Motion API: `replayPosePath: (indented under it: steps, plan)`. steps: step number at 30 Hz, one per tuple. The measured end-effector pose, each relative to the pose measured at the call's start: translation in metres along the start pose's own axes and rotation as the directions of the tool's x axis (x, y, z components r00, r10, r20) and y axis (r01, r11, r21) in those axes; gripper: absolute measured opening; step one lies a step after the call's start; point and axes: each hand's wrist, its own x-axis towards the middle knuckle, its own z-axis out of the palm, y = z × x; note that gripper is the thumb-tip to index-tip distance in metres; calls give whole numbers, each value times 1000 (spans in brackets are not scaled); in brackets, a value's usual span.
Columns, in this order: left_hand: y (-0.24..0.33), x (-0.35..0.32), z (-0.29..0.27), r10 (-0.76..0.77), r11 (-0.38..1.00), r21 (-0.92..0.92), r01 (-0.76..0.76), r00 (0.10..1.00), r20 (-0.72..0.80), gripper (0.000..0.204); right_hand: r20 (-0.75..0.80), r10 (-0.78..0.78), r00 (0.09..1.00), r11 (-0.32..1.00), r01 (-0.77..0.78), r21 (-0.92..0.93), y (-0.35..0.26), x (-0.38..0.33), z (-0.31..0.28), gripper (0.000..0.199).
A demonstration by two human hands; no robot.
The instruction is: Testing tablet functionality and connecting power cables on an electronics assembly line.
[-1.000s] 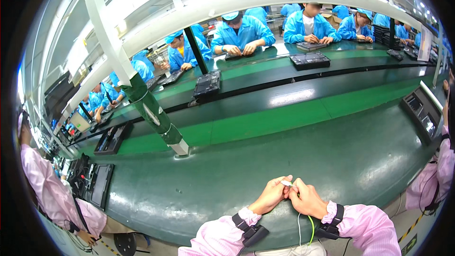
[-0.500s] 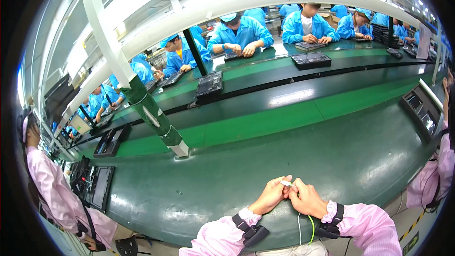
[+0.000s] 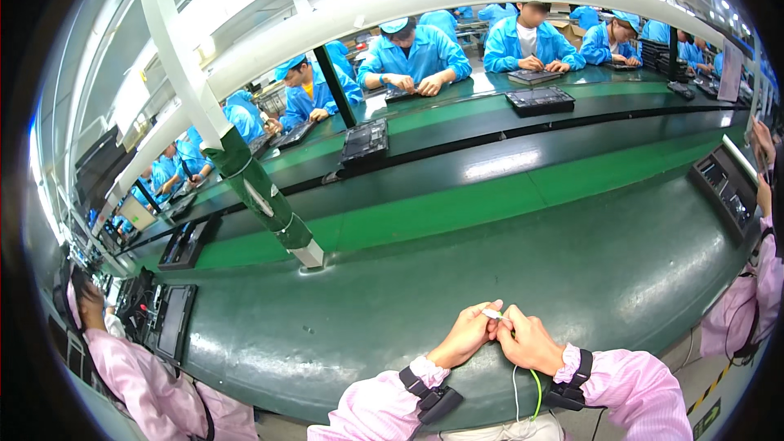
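My left hand (image 3: 465, 340) and my right hand (image 3: 531, 345) meet close together above the green bench. Pinched between their fingertips is a small white piece (image 3: 492, 314), perhaps a cable end; its exact kind is too small to make out. Below my right hand hang a thin white cable (image 3: 515, 392) and a bright green cable (image 3: 537, 396), running down past the bench edge toward my lap. How they join the white piece is hidden by my fingers. Both hands are closed, and black bands with small boxes circle my wrists.
The green bench (image 3: 392, 327) curves around me. A green-wrapped post (image 3: 273, 208) rises from it ahead on the left. Open dark device cases stand at the left (image 3: 173, 322) and right (image 3: 724, 188). Pink-sleeved co-workers flank me; blue-clad workers sit beyond the conveyor (image 3: 457, 165).
My hands stay nearly still around the white piece. The co-worker at left has bent lower, and a co-worker's hands at far right show more. Cases on the far line have shifted slightly right.
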Motion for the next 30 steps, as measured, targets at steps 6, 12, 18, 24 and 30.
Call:
replayPosePath:
  steps: [6,12,18,24,30]
  plan:
    - [0,0,-1,-3,1000,0,3,1000,13,25,9,1,1000,1000,-1,-19,-4,1,-2,8]
    - [1,0,-2,-21,1000,12,21,1000,16,29,-14,-26,1000,999,26,26,0,1,0,12]
    - [1,0,0,-33,999,2,33,999,9,29,-22,-38,999,998,40,54,0,1,-1,11]
    - [3,-1,2,-5,1000,10,4,1000,14,30,-16,-45,999,994,46,95,-2,1,-1,11]
    - [2,-1,2,-12,1000,15,12,1000,9,30,-5,-4,1000,998,5,67,-5,0,-2,11]
